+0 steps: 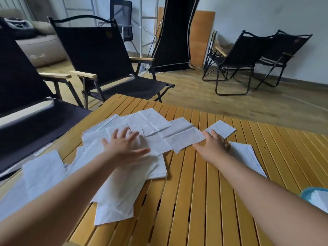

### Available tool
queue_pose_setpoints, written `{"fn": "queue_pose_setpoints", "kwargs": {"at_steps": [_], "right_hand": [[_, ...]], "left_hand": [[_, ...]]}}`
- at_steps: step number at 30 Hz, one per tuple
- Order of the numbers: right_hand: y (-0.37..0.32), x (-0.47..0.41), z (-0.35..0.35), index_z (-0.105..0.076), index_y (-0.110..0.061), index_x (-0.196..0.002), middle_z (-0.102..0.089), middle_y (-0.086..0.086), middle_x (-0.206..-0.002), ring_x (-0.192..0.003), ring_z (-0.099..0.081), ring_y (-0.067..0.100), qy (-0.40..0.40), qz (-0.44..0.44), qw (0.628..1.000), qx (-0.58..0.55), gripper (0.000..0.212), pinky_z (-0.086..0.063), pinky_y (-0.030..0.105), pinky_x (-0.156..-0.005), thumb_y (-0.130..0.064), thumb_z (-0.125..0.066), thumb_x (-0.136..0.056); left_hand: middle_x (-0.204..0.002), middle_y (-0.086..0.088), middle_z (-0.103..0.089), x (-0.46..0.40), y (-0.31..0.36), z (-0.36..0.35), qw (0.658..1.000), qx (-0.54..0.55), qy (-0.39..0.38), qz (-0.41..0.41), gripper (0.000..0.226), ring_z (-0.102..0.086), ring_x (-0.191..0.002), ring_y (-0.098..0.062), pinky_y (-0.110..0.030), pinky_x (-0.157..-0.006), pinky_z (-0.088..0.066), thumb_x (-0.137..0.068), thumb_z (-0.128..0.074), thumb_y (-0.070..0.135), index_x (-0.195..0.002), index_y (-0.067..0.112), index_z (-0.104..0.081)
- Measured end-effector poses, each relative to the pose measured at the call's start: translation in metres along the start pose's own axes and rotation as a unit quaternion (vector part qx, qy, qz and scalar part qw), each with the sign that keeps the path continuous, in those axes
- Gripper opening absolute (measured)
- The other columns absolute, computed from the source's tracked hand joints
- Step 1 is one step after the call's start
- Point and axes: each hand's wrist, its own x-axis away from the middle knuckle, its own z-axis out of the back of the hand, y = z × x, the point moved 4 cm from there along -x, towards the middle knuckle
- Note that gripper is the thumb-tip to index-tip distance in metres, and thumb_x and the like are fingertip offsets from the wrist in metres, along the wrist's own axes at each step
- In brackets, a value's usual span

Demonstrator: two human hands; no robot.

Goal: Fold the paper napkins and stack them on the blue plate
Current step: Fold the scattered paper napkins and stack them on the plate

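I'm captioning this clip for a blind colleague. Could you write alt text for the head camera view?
Two bare hands reach over white paper napkins scattered on a slatted wooden table: the left hand spread flat on the pile, the right hand touching one napkin's edge. A blue plate holding folded napkins sits at the right edge.

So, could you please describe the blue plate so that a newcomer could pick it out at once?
Start from the slatted wooden table and follow its near right edge. There, cut off by the picture's right border beside the right forearm, sits the blue plate, bearing white napkins. It is the only blue, rounded thing among flat white paper.
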Motion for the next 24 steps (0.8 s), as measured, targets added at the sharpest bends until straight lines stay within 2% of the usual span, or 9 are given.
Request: {"fn": "queue_pose_setpoints", "kwargs": {"at_steps": [3,6,8,10,15,24], "right_hand": [[0.017,-0.007,0.006,-0.030,-0.033,-0.151,-0.030,0.004,-0.156,-0.143,-0.026,0.032,-0.008,-0.022,1.000,0.017,0.066,-0.025,0.054,-0.115,-0.063,-0.044,-0.094],[0.023,-0.008,0.003,-0.034,-0.030,-0.151,-0.037,0.003,-0.153,-0.139,-0.034,0.031,-0.033,-0.020,0.999,0.012,0.066,-0.034,0.052,-0.113,-0.057,-0.047,-0.093],[0.021,-0.008,0.000,-0.043,-0.025,-0.145,-0.044,0.003,-0.145,-0.130,-0.041,0.027,-0.016,-0.008,1.000,0.000,0.058,-0.045,0.045,-0.102,-0.048,-0.051,-0.092],[0.017,-0.008,0.001,-0.051,-0.019,-0.136,-0.049,0.004,-0.136,-0.121,-0.046,0.025,0.017,0.001,1.000,-0.004,0.046,-0.048,0.039,-0.093,-0.039,-0.054,-0.094],[0.013,-0.001,0.005,-0.058,-0.019,-0.120,-0.055,0.005,-0.122,-0.110,-0.050,0.024,0.064,0.014,0.997,0.031,0.027,-0.047,0.039,-0.090,-0.031,-0.054,-0.097],[0.023,0.056,-0.001,-0.055,-0.025,-0.114,-0.052,-0.002,-0.119,-0.104,-0.046,0.018,0.047,0.081,0.995,0.044,0.019,-0.042,0.032,-0.083,-0.030,-0.052,-0.096]], "left_hand": [[-0.162,0.000,-0.018,0.000,0.003,-0.001,1.000,-0.015,0.012,-0.006,0.095,-0.012,-0.150,-0.034,-0.070,-0.114,-0.012,-0.067,-0.031,0.099,-0.147,0.049,-0.026],[-0.161,-0.002,-0.018,0.000,0.005,-0.004,1.000,-0.019,0.012,-0.009,0.098,-0.012,-0.149,-0.035,-0.068,-0.114,-0.013,-0.064,-0.028,0.101,-0.147,0.049,-0.025],[-0.160,-0.002,-0.018,0.000,0.003,-0.004,1.000,-0.015,0.011,-0.013,0.107,-0.013,-0.148,-0.036,-0.067,-0.114,-0.015,-0.056,-0.019,0.105,-0.147,0.050,-0.026],[-0.159,-0.002,-0.019,0.001,0.003,-0.005,1.000,-0.017,0.011,-0.016,0.113,-0.014,-0.147,-0.036,-0.066,-0.114,-0.015,-0.050,-0.013,0.107,-0.146,0.050,-0.027],[-0.156,-0.002,-0.023,0.007,0.008,-0.008,0.999,-0.020,0.017,-0.031,0.112,-0.016,-0.145,-0.035,-0.062,-0.115,-0.016,-0.049,-0.012,0.108,-0.144,0.051,-0.029],[-0.158,-0.002,-0.019,0.041,0.031,-0.016,0.998,-0.028,0.007,-0.060,0.116,-0.013,-0.147,-0.035,-0.062,-0.116,-0.013,-0.048,-0.004,0.108,-0.148,0.050,-0.023]]}}
